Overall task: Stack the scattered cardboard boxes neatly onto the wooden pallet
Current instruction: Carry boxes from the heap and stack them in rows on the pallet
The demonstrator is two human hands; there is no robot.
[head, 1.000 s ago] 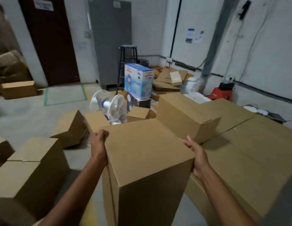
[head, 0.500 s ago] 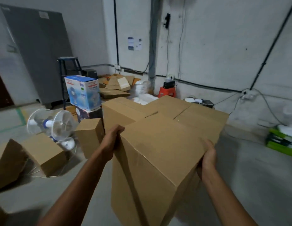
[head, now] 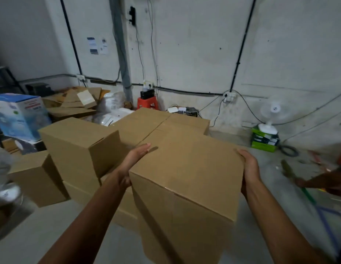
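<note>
I carry a tall brown cardboard box (head: 186, 168) between my two palms, just in front of me. My left hand (head: 134, 161) presses flat on its left side with the fingers straight. On the right side lies my right hand (head: 248, 168), fingertips at the top far corner. Behind the carried box is a low layer of stacked cardboard boxes (head: 162, 122), and another box (head: 80, 141) stands on its left part. The wooden pallet is hidden from view.
A loose box (head: 38, 178) sits on the floor at left, near a blue fan carton (head: 19, 115) and flattened cardboard (head: 74, 103). A red stool (head: 146, 102), a white fan (head: 270, 111) on a green box (head: 265, 140) and cables line the wall. Another person's hand (head: 318, 183) is at right.
My view has swung to the right toward the wall. The carried box has moved with me and now sits over the near right corner of the stack. My hands have flattened against its sides.
</note>
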